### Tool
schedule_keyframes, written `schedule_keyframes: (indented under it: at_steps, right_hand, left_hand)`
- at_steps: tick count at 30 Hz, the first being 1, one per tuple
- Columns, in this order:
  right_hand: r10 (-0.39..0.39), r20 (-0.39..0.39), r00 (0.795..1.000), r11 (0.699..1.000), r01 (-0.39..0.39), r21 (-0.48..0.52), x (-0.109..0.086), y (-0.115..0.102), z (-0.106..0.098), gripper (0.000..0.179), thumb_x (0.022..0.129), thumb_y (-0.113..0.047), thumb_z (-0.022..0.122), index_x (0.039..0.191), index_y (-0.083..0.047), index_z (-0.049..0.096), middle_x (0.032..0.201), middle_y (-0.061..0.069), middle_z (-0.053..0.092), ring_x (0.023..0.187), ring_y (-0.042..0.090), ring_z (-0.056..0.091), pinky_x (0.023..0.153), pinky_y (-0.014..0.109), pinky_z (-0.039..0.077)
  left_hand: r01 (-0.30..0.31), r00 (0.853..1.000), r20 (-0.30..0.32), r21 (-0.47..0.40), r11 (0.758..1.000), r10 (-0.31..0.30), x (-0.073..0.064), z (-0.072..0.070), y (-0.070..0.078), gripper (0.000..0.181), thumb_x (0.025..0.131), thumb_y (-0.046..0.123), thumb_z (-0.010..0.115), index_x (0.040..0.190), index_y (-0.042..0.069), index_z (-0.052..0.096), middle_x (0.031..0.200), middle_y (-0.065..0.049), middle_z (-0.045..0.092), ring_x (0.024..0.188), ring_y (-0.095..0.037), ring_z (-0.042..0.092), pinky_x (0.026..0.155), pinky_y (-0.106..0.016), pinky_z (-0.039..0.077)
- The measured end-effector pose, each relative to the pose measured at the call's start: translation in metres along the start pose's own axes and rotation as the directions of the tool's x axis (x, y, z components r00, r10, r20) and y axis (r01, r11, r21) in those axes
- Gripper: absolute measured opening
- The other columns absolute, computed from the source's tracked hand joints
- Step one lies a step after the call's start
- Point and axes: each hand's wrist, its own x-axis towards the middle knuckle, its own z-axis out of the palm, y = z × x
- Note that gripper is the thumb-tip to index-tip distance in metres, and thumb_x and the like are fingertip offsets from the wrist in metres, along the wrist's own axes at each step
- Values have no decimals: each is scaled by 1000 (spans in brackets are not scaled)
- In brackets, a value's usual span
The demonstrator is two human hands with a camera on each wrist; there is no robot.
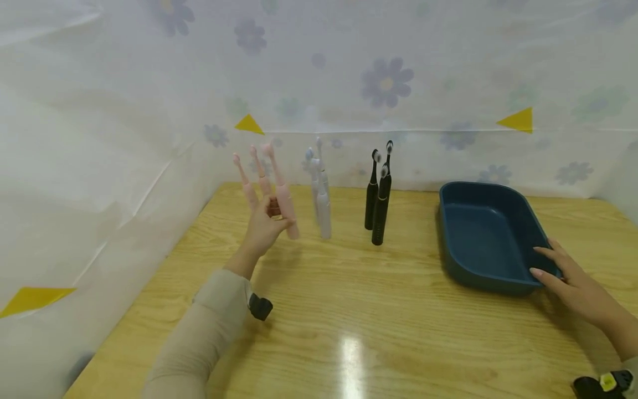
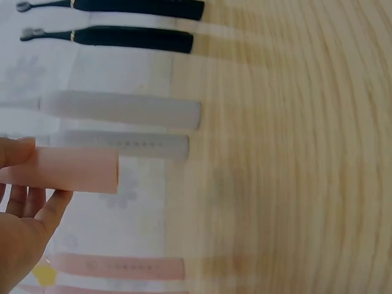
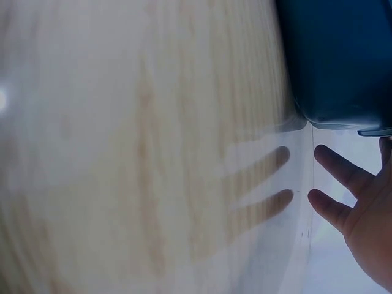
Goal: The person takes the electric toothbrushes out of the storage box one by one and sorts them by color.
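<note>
My left hand (image 1: 263, 228) pinches the handle of a pink electric toothbrush (image 1: 286, 200) between thumb and fingers. Its base looks raised off the table in the left wrist view. Two more pink toothbrushes (image 1: 263, 182) stand just behind that hand, partly hidden by it. To the right is a group of pale white toothbrushes (image 1: 324, 213), upright. Farther right, three black toothbrushes (image 1: 380, 221) stand together. At the right, my right hand (image 1: 573, 282) holds the near right rim of a dark blue bin (image 1: 448, 244), with two fingertips showing over the inside.
All of this is on a wood-grain table (image 1: 319, 310). A flowered white sheet (image 1: 319, 72) hangs behind and along the left side. Yellow triangles (image 1: 520, 121) are stuck on the sheet.
</note>
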Motion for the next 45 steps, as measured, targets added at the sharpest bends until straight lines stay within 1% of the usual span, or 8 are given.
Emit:
schedule_keyframes:
  at_steps: [6, 10, 18, 24, 30, 34, 36, 45]
  right_hand:
    - [-12, -2, 1000, 1000, 12, -1, 0, 1, 0, 55, 93, -10, 37, 133, 11, 5, 137, 10, -26, 119, 36, -26, 77, 71, 0]
    - [-15, -3, 1000, 1000, 15, 6, -1, 0, 1, 55, 93, -10, 37, 133, 11, 6, 137, 9, -26, 119, 36, -25, 77, 71, 0]
    - [-9, -7, 1000, 1000, 9, 7, -2, 0, 2, 55, 93, -10, 38, 132, 11, 6, 137, 10, -25, 119, 36, -26, 77, 71, 0]
    - [-11, -13, 1000, 1000, 11, 4, -1, 0, 3, 55, 92, -10, 38, 132, 11, 7, 137, 11, -24, 119, 34, -26, 78, 71, 0]
    - [-11, -17, 1000, 1000, 12, 6, -2, 0, 4, 55, 92, -9, 38, 132, 12, 7, 138, 11, -24, 120, 33, -25, 78, 71, 0]
    - [-10, -20, 1000, 1000, 10, 4, -2, -1, 3, 55, 92, -9, 38, 132, 12, 7, 137, 13, -24, 119, 36, -25, 78, 71, -2]
    - [-11, -21, 1000, 1000, 11, 3, -2, -1, 3, 55, 92, -9, 38, 132, 12, 7, 137, 13, -24, 119, 36, -25, 78, 70, -2]
    - [-4, -15, 1000, 1000, 4, 4, -2, -2, 3, 55, 92, -10, 38, 132, 12, 7, 137, 12, -25, 119, 35, -26, 79, 70, -2]
  left_hand:
    - [4, 997, -75, 42, 999, -1, 7, -8, -16, 59, 76, -8, 59, 126, 1, 31, 105, -19, 43, 96, -27, 43, 79, -36, 42]
    - [78, 990, -127, 116, 990, -63, 11, -9, -25, 44, 75, -9, 59, 113, -4, 40, 105, -19, 45, 98, -27, 44, 81, -34, 43]
    - [67, 985, -166, 173, 983, -38, 18, -11, -42, 37, 73, -13, 58, 105, -8, 41, 102, -20, 46, 96, -28, 45, 81, -33, 43]
    - [100, 979, -197, 206, 973, -59, 24, -12, -49, 36, 72, -13, 56, 105, -5, 42, 98, -17, 48, 92, -26, 46, 77, -34, 43]
    - [51, 979, -202, 188, 981, -12, 28, -12, -55, 53, 70, -16, 54, 119, 0, 38, 98, -17, 48, 83, -27, 48, 68, -33, 45]
    - [60, 974, -228, 220, 974, -9, 29, -11, -57, 48, 70, -15, 56, 113, -2, 40, 94, -17, 49, 84, -27, 47, 70, -34, 43]
    - [84, 970, -242, 249, 965, -22, 29, -10, -58, 36, 70, -13, 57, 102, -4, 43, 92, -17, 49, 88, -25, 46, 74, -33, 42]
    - [118, 960, -276, 226, 967, -53, 32, -7, -59, 33, 69, -11, 58, 98, -4, 43, 95, -18, 50, 91, -26, 46, 79, -36, 41]
